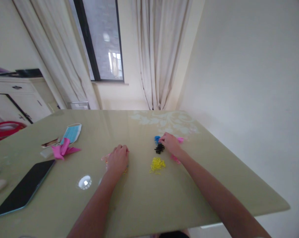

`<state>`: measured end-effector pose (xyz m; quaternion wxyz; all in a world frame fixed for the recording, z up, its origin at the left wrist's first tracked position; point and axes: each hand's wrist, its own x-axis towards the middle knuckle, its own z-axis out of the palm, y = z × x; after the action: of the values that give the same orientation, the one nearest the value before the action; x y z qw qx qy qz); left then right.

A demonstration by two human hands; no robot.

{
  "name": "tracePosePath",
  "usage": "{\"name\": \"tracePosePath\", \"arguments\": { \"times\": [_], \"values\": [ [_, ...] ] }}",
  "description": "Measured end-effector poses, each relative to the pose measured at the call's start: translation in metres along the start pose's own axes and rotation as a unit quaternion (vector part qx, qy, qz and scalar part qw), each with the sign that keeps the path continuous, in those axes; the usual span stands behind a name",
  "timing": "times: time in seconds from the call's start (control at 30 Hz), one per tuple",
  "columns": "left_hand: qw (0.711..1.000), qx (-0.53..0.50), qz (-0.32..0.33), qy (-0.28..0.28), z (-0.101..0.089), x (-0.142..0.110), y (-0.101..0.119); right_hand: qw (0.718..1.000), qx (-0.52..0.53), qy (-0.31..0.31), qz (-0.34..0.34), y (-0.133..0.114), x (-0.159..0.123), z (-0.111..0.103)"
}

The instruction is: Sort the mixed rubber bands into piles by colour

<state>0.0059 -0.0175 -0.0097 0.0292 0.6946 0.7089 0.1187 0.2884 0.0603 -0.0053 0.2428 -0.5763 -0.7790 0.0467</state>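
Observation:
My left hand point(118, 159) rests on a small heap of mixed coloured bands point(105, 158), its fingers curled down together. The palm covers most of that heap, and I cannot make out what the fingertips hold. Farther right, my right hand point(170, 142) has thumb and fingers pinched at the edge of a blue pile point(156, 139); anything between them is too small to tell. Just below the pinch lies a pile of black bands point(159, 148). A yellow pile point(157, 164) sits nearer me. Two pink piles point(180, 140) show partly behind my right hand and forearm.
On the left of the glossy table point(139, 205) lie a black tablet point(24, 188), a pink folded piece point(64, 149), a blue face mask point(72, 133) and a round white object point(84, 182). A wall point(250, 82) runs along the right side.

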Motion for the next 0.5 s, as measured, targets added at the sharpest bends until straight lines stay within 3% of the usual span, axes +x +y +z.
{"name": "tracePosePath", "arguments": {
  "times": [0.13, 0.23, 0.37, 0.5],
  "values": [
    [0.995, -0.083, -0.001, 0.056, 0.0, 0.003, 0.002, 0.999, 0.008, 0.038, 0.001, -0.003, -0.02, -0.005],
    [0.971, -0.22, 0.035, 0.081, 0.001, 0.005, 0.007, 0.99, 0.1, 0.095, -0.025, -0.007, -0.038, -0.011],
    [0.898, -0.432, 0.08, 0.031, 0.006, 0.0, 0.02, 0.969, 0.221, 0.085, -0.068, -0.022, -0.054, -0.012],
    [0.855, -0.509, 0.094, -0.028, 0.008, -0.01, 0.035, 0.956, 0.269, 0.033, -0.112, -0.041, -0.063, -0.008]
  ]
}}
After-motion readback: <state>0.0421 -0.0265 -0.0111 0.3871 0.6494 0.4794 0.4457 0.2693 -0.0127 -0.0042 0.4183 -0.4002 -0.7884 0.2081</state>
